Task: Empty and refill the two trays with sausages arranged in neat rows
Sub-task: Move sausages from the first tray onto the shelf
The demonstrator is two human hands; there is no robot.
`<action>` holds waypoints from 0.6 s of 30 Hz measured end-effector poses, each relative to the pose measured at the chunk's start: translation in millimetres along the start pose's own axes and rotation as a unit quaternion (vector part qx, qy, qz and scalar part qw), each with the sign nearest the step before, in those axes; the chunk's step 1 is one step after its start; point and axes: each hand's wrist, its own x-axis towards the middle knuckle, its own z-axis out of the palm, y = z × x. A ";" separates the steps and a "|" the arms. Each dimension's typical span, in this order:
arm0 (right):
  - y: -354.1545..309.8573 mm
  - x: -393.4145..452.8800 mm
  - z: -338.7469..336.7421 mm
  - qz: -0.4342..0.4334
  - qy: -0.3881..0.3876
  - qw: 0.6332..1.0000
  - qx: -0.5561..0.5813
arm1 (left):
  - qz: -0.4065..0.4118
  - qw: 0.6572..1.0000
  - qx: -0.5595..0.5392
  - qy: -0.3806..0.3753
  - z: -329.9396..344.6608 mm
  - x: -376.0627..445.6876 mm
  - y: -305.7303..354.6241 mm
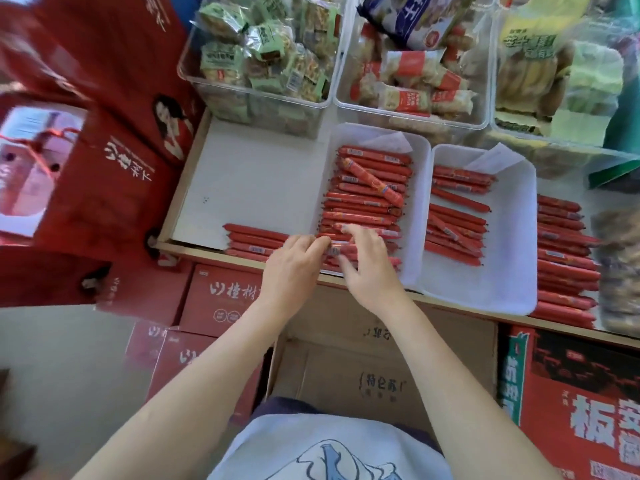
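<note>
A: Nearest me was the person's white printed shirt (325, 448), both bare forearms reaching out over the cardboard carton (381, 375) to the shelf.

B: Hands?

A: Left hand (292, 268) lay fingers curled over sausages at the near left edge of the left tray (420, 216). Right hand (369, 268) had its fingers spread over the front rows, thumb tucked under one sausage. Looked like gripping, likely squaring the row ends.

B: Counts?

A: Two white trays. Left tray nearly full, rows crosswise, one stray sausage (375, 183) diagonal on top. That one probably needed straightening. Right tray (516, 271) roughly half filled, near end bare, rows loose.

B: Loose stock?

A: Two piles on the shelf board (249, 181): small stack (254, 242) just left of the left tray, bigger stack (564, 258) right of the right tray. Staged beside each tray, I'd guess. Too blurred for an exact sausage count.

B: Behind?

A: Three clear bins of packaged snacks (263, 53).
</note>
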 end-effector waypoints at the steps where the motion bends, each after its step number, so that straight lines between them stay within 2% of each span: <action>1: -0.1 4.0 7.4 0.013 0.015 1.000 -0.001 | -0.021 1.000 0.015 -0.009 -0.9 1.2 -16.1; 4: 9.3 12.7 27.4 0.067 0.045 0.993 -0.087 | -0.106 0.992 0.042 -0.058 0.3 13.2 -67.7; 7: 18.3 11.8 44.2 0.090 0.034 0.978 -0.183 | -0.155 0.981 0.042 -0.112 9.5 26.8 -104.3; 12: 24.2 11.1 52.5 0.077 0.050 0.970 -0.223 | -0.139 0.977 0.036 -0.158 28.6 33.5 -130.0; 16: 24.6 11.9 55.8 0.076 0.050 0.966 -0.243 | -0.127 0.954 0.070 -0.262 38.7 21.9 -135.2; 18: 23.7 11.6 55.1 0.077 0.046 0.964 -0.249 | -0.128 0.950 0.074 -0.274 37.8 12.8 -134.7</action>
